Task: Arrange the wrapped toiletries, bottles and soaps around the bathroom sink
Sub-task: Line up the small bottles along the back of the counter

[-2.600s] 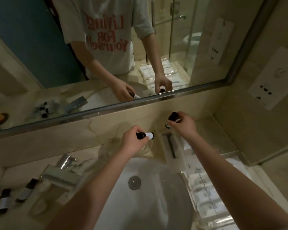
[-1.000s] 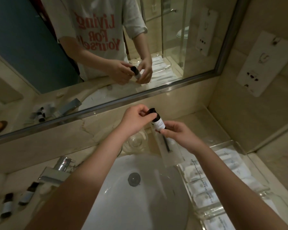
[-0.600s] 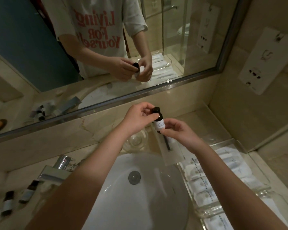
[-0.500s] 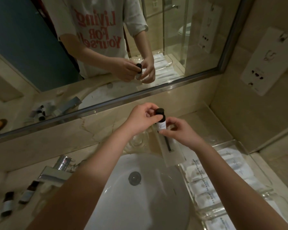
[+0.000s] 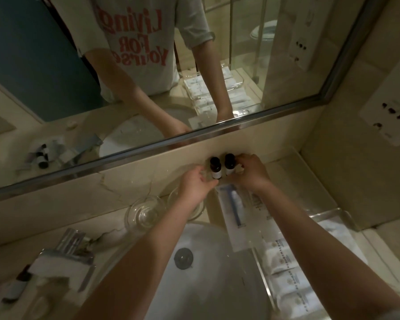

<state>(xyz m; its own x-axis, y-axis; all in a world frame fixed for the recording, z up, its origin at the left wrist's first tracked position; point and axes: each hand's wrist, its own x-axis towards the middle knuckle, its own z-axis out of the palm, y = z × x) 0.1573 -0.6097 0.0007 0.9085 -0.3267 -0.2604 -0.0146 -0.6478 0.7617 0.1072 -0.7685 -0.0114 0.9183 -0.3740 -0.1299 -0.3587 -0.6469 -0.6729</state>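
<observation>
1. two small dark bottles stand upright, side by side, at the back edge of the counter (image 5: 310, 181) under the mirror (image 5: 217, 132): the left bottle (image 5: 215, 170) and the right bottle (image 5: 229, 164).
2. the left hand (image 5: 196, 184) has its fingers curled round the left bottle's base; the right hand (image 5: 249, 172) has its fingers clamped round the right bottle.
3. a wrapped razor (image 5: 236, 211) lies just in front of them, right of the sink (image 5: 217, 285).
4. a glass dish (image 5: 146, 213) sits by the sink's back rim.
5. a tray (image 5: 333, 212) of wrapped toiletries lies along the counter's right edge.

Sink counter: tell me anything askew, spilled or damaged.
The razor packet lies slanted, its near end overhanging the sink rim. A crack-like dark line crosses the backsplash, perhaps only veining. The left bottle and right bottle, held by the left hand and right hand, stand upright; no spill shows.
</observation>
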